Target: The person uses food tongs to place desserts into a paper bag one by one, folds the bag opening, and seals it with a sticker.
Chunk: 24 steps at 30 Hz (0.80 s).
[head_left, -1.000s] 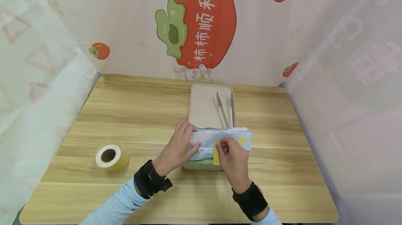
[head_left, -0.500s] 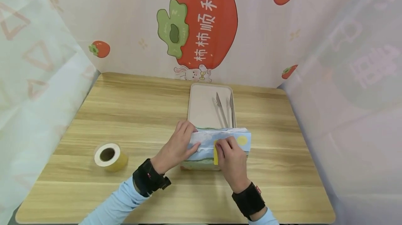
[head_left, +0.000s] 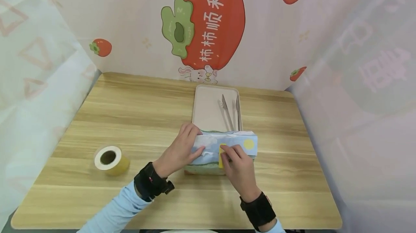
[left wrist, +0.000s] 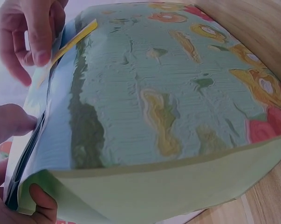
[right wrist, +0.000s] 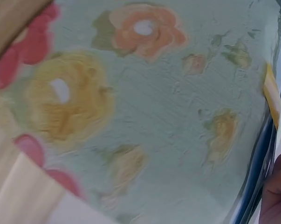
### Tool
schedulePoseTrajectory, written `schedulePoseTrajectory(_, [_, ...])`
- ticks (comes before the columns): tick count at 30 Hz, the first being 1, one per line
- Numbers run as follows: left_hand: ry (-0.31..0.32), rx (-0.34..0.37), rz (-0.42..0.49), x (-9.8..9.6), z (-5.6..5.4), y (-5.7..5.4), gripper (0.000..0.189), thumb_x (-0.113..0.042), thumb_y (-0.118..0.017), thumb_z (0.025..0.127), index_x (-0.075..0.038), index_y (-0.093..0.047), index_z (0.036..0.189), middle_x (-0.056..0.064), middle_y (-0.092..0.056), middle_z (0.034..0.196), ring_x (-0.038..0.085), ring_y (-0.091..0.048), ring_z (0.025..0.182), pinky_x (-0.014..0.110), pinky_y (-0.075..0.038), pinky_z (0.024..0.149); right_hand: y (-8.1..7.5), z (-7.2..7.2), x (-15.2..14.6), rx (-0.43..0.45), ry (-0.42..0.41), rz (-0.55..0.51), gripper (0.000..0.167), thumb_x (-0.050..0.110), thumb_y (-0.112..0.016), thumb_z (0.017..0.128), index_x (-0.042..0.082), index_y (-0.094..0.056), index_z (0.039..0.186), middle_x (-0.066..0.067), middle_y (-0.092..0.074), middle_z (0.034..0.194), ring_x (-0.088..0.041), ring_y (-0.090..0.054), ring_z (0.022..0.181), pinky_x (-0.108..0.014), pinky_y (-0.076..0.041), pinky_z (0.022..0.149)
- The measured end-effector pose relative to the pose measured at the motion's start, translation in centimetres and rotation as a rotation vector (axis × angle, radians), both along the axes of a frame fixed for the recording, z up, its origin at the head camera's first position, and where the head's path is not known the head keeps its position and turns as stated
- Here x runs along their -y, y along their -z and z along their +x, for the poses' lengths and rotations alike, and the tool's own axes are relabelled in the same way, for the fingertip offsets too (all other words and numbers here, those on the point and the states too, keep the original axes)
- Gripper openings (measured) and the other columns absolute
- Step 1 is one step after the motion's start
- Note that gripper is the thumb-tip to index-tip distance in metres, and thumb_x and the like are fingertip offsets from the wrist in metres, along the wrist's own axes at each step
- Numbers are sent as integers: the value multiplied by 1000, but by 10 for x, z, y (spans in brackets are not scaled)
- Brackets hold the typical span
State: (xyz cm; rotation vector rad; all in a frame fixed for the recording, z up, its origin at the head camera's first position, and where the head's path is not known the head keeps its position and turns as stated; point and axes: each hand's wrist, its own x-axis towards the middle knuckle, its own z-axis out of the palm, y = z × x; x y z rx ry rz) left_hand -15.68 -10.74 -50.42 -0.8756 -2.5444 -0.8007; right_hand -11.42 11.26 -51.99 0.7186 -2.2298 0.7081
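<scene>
A paper bag (head_left: 204,169) with a flower print lies on the table, its light-blue top folded over. My left hand (head_left: 178,150) grips the folded top at its left end, thumb on the near side. A short strip of yellow tape (head_left: 221,160) runs across the fold. At that strip, my right hand (head_left: 241,169) has its index finger near the upper end and its thumb lower down. In the left wrist view the tape's free end (left wrist: 86,30) stands off the printed face. The right wrist view shows the tape (right wrist: 271,95) at the bag's fold, fingers beyond it.
A roll of yellow tape (head_left: 112,160) stands on the wooden table (head_left: 139,113) at the left. Behind the bag lies a beige tray (head_left: 208,106) with a metal knife (head_left: 227,110) and another slim utensil (head_left: 238,113). Printed cloth hangs around the table.
My right index finger and thumb have spread apart along the tape strip, the index finger nearer its top. The left hand keeps its grip. The head view has shifted slightly.
</scene>
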Motion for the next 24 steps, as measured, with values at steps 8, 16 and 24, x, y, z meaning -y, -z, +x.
schedulePoseTrajectory(8, [-1,14,2,-2,4,0,37,-17,-76,85,-3,-53,109,8,-54,104,26,-47,106,38,-47,91,9,22,-17,36,76,42,30,8,-89,68,7,-65,86,1,-55,73,-5,-52,59,-15,-41,55])
schedulePoseTrajectory(16, [-3,18,10,-5,10,2,38,-16,-78,84,-3,-53,109,8,-54,104,25,-46,104,38,-46,88,19,28,-15,161,252,110,33,29,-84,76,18,-59,56,11,-48,50,5,-36,45,-12,-26,47])
schedulePoseTrajectory(24, [0,-18,0,-10,14,3,39,-16,-78,84,-2,-53,108,9,-53,102,27,-47,104,38,-45,89,12,26,-9,341,372,54,37,34,-78,84,13,-67,55,6,-50,44,1,-39,41,-17,-25,44])
